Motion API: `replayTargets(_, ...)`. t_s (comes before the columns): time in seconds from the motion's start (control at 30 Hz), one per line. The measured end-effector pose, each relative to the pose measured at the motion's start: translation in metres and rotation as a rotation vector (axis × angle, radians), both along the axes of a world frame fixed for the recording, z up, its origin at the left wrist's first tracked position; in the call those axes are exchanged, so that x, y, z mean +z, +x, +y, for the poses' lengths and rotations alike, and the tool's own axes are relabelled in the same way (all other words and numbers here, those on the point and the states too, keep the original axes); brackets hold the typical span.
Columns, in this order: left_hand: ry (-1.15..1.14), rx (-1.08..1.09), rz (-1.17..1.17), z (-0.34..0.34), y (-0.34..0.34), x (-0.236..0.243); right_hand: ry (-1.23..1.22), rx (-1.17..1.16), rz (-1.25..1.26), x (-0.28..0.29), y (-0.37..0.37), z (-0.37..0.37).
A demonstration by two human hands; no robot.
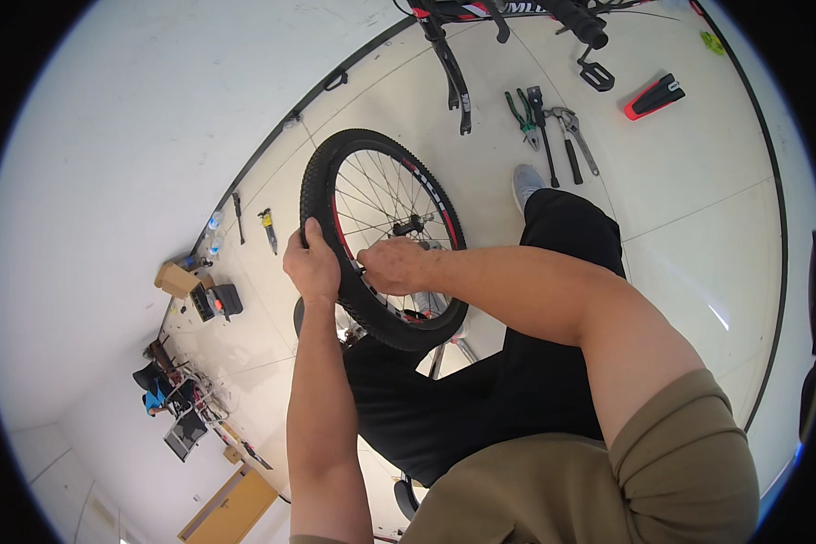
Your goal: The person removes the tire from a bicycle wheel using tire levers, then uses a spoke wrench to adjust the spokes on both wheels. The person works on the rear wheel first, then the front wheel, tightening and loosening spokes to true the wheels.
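A bicycle wheel [449, 238] with a knobbly black tyre and a black rim with red and white marks stands tilted before me. My left hand [315, 267] wraps round the tyre on its left side, thumb on top. On the inner side of the rim, close to the left hand, my right hand [394, 266] is closed with its fingertips at the rim by the spokes. Whatever those fingers pinch is too small and covered to make out. The hub [411, 225] shows just beyond the right hand.
At the top, a bicycle's fork [451, 77] and pedal [596, 76] show. Green-handled pliers [524, 118], a hammer [568, 150] and an adjustable wrench [580, 140] lie nearby, beside a black-and-red wedge-shaped part [655, 97]. Leftward are a yellow-and-black tool [268, 230] and a cardboard box [177, 280].
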State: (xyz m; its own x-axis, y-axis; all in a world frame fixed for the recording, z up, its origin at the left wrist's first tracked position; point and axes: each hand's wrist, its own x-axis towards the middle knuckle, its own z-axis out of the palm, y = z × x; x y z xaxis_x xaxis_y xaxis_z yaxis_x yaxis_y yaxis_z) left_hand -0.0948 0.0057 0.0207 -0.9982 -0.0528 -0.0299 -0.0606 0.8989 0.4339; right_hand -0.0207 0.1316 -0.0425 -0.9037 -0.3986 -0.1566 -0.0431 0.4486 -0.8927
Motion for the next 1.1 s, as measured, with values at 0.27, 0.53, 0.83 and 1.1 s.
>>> replayTargets(0.27,0.052,0.082,-0.028,-0.008,0.004,-0.004,0.051,-0.064,-0.053,0.006,-0.002,-0.002)
replayTargets(0.53,0.054,0.077,0.005,-0.009,0.006,-0.006,0.06,-0.102,-0.115,0.013,-0.008,0.0)
replayTargets(0.83,0.073,0.037,0.015,-0.008,0.04,0.001,0.089,-0.118,-0.17,0.007,-0.031,0.023)
replayTargets(1.1,0.228,0.137,0.016,-0.013,0.061,-0.003,0.004,-0.049,-0.199,-0.004,-0.022,0.011)
